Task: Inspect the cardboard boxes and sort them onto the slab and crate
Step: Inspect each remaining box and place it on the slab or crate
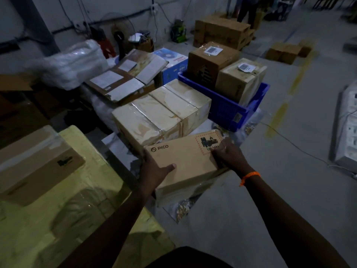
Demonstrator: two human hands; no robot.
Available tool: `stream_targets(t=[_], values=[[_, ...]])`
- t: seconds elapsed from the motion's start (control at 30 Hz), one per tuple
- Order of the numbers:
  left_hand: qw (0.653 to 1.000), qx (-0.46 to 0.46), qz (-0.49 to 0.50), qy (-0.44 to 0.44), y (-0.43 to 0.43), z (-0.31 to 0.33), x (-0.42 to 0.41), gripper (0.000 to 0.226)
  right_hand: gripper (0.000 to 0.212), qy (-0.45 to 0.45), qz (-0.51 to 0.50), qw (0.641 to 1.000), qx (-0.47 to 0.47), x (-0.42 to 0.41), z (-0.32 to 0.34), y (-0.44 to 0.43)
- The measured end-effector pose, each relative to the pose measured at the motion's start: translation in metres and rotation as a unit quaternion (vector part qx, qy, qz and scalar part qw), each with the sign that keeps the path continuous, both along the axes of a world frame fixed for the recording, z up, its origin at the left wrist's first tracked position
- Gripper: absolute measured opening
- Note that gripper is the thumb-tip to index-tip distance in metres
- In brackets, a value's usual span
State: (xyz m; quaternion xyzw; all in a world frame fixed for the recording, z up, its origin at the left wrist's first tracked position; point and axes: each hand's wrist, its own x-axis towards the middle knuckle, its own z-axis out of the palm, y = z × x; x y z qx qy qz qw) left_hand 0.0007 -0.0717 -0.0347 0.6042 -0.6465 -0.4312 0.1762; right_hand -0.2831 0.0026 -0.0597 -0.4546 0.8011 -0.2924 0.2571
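**Cardboard PICO box (185,157) gripped at both ends**

Head view: both forearms reach forward from the lower edge of the frame. The left hand (156,171) clasps the box's near left corner, with the thumb flat on the top face and the fingers curled out of sight below. The right hand (229,155), with an orange band (250,177) at its wrist, curls over the right end and covers part of a red-dashed label. The box lies tilted above the pale slab (117,146), just in front of a row of three taped boxes (160,111). Whether it rests on the slab cannot be told. Beyond the row, a blue crate (228,109) holds two upright boxes (210,62). To the left, another box (36,163) lies on a yellow surface (87,190).
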Motion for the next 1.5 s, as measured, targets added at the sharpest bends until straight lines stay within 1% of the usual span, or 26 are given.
stream_targets(t=[0.03,0.1,0.2,0.27,0.3,0.33,0.4,0.43,0.47,0.53,0.57,0.6,0.67,0.73,0.8,0.87,1.0,1.1,1.2,1.27,1.3,1.37,1.5], values=[[0.999,0.013,0.018,0.039,-0.003,-0.001,0.001,0.112,0.052,-0.023,-0.02,1.0,-0.005,0.014,0.019,0.005],[0.994,0.03,0.042,0.093,-0.005,-0.005,0.006,0.099,0.041,-0.064,-0.055,0.996,-0.01,0.02,0.026,0.011],[0.985,0.037,0.038,0.163,-0.002,-0.008,0.01,0.093,0.039,-0.12,-0.136,0.983,-0.039,0.023,0.031,0.024],[0.977,0.031,0.045,0.206,-0.001,-0.011,0.01,0.091,0.042,-0.177,-0.203,0.961,-0.066,0.021,0.027,0.034],[0.973,0.027,0.057,0.222,0.001,-0.012,0.01,0.086,0.041,-0.191,-0.226,0.952,-0.08,0.022,0.025,0.041],[0.967,0.022,0.074,0.243,0.004,-0.012,0.01,0.077,0.038,-0.193,-0.25,0.944,-0.093,0.024,0.022,0.047],[0.952,0.015,0.122,0.279,0.012,-0.018,0.013,0.05,0.03,-0.189,-0.292,0.929,-0.127,0.03,0.008,0.063],[0.946,0.013,0.145,0.29,0.019,-0.021,0.016,0.037,0.032,-0.189,-0.311,0.92,-0.145,0.035,0.002,0.072],[0.943,0.006,0.161,0.291,0.026,-0.024,0.018,0.03,0.037,-0.181,-0.331,0.912,-0.162,0.039,-0.005,0.08],[0.947,-0.001,0.168,0.275,0.035,-0.034,0.025,0.03,0.048,-0.165,-0.347,0.907,-0.173,0.047,-0.017,0.097],[0.951,0.005,0.164,0.262,0.037,-0.037,0.029,0.03,0.049,-0.17,-0.344,0.908,-0.169,0.05,-0.024,0.104],[0.954,0.02,0.162,0.252,0.039,-0.041,0.032,0.028,0.047,-0.184,-0.336,0.909,-0.164,0.051,-0.029,0.111],[0.961,0.039,0.161,0.223,0.04,-0.054,0.039,0.022,0.034,-0.225,-0.304,0.914,-0.147,0.052,-0.042,0.124],[0.97,0.048,0.152,0.184,0.04,-0.07,0.044,0.019,0.023,-0.259,-0.278,0.919,-0.104,0.053,-0.053,0.135],[0.971,0.076,0.158,0.161,0.041,-0.087,0.048,0.021,0.025,-0.253,-0.27,0.928,-0.055,0.057,-0.064,0.142],[0.97,0.092,0.171,0.145,0.04,-0.101,0.052,0.024,0.03,-0.24,-0.267,0.933,-0.034,0.059,-0.073,0.141],[0.975,0.092,0.165,0.118,0.035,-0.106,0.055,0.026,0.033,-0.226,-0.283,0.932,-0.027,0.054,-0.08,0.128],[0.983,0.073,0.133,0.1,0.028,-0.097,0.054,0.031,0.034,-0.225,-0.268,0.937,-0.023,0.044,-0.084,0.116],[0.99,0.045,0.078,0.108,0.02,-0.082,0.047,0.04,0.042,-0.23,-0.245,0.942,-0.02,0.034,-0.085,0.103],[0.987,0.061,0.061,0.134,0.012,-0.071,0.041,0.043,0.042,-0.259,-0.233,0.937,-0.03,0.032,-0.079,0.091],[0.984,0.082,0.058,0.149,0.008,-0.068,0.039,0.043,0.04,-0.274,-0.231,0.933,-0.031,0.032,-0.074,0.086],[0.978,0.118,0.052,0.166,0.0,-0.062,0.033,0.042,0.039,-0.276,-0.231,0.932,-0.034,0.032,-0.065,0.077],[0.967,0.121,0.082,0.21,-0.013,-0.054,0.027,0.051,0.04,-0.261,-0.238,0.932,-0.081,0.028,-0.046,0.075]])
